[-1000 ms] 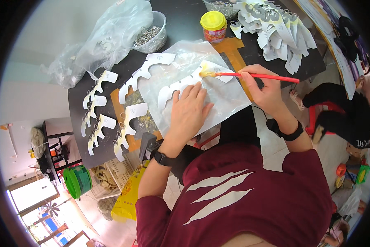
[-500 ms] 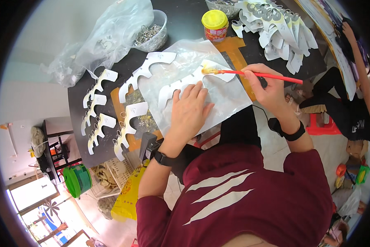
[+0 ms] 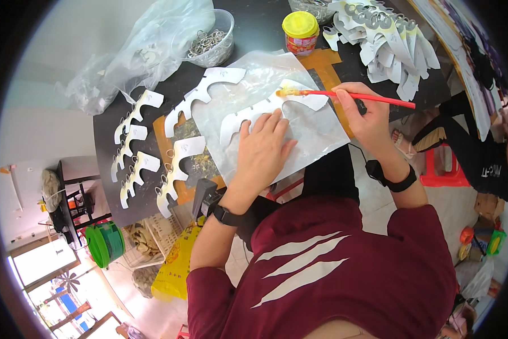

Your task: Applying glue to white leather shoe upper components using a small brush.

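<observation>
My left hand (image 3: 263, 148) lies flat with its fingers stretched over a white scalloped piece (image 3: 231, 126), holding it down on a clear plastic sheet (image 3: 317, 134). Between thumb and fingers, my right hand (image 3: 368, 113) grips a red-handled brush (image 3: 378, 98). The yellow-smeared bristles touch the upper edge of the piece, where a yellowish coating shows. Another white scalloped piece (image 3: 222, 75) lies just beyond the sheet's left side. Further left are several similar pieces with metal rings along their edges, one of them (image 3: 187, 148) close to the sheet.
A clear tub of metal rings (image 3: 209, 45) stands at the back beside a plastic bag (image 3: 152, 51). A yellow-lidded jar (image 3: 300, 33) is behind the sheet. White pieces with rings (image 3: 398, 45) are heaped at the back right. Another person's leg (image 3: 463, 130) shows beside a red stool (image 3: 443, 169).
The brush tip has shifted slightly along the upper edge of the white piece. My left hand keeps its place on the piece. The other person's leg at the right has moved.
</observation>
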### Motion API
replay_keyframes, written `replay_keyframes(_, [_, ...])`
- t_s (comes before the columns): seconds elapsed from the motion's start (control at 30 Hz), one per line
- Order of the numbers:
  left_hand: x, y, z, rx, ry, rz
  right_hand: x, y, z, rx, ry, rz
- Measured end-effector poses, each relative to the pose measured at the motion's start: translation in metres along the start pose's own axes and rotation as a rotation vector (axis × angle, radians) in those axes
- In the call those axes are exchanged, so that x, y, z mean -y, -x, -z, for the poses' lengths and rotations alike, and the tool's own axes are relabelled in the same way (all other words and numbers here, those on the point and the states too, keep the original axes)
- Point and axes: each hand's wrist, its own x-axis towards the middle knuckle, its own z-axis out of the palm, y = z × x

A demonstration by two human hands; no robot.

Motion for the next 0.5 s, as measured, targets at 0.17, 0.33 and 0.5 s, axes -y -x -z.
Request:
replay_keyframes(0.17, [0.000,0.000,0.000,-0.006,0.000,0.004,0.002,0.002,-0.003,0.072,0.029,0.004])
replay_keyframes(0.33, [-0.001,0.000,-0.001,-0.007,-0.003,0.004,0.000,0.003,0.006,0.022,0.050,-0.024])
replay_keyframes(0.5, [-0.001,0.000,-0.001,0.001,-0.007,0.004,0.002,0.006,0.002,0.081,0.045,0.020])
